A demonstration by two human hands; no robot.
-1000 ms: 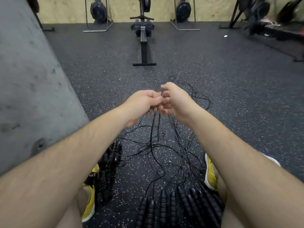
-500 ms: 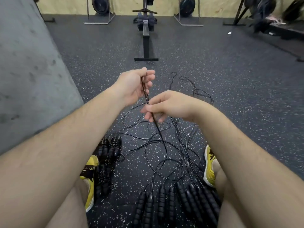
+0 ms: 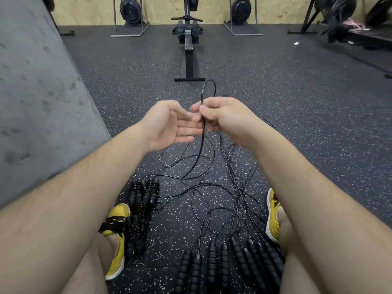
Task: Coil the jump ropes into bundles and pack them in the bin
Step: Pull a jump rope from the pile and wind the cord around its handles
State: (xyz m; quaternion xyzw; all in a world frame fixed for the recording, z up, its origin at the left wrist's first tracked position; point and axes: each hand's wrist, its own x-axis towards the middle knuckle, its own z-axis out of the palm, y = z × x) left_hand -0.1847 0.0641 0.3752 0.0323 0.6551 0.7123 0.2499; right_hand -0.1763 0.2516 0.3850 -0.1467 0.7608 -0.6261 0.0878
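My right hand point(image 3: 229, 117) pinches a doubled black jump rope cord point(image 3: 202, 134), whose loop end sticks up above the fist. My left hand point(image 3: 169, 124) hovers just left of it, palm turned up, fingers relaxed and holding nothing. The cord hangs down to a tangle of thin black cords point(image 3: 224, 192) on the floor. Several black foam handles point(image 3: 229, 264) lie side by side between my feet. A few coiled rope bundles point(image 3: 140, 211) rest by my left shoe. No bin is in view.
My yellow shoes point(image 3: 116, 234) flank the ropes on the speckled rubber floor. A grey concrete wall point(image 3: 38, 102) rises at the left. A rowing machine point(image 3: 188, 43) stands ahead, with more gym equipment along the back wall and at the right.
My left hand let go of the cord and opened, dropping lower. My right hand rose and now grips the doubled cord with its loop pointing up.
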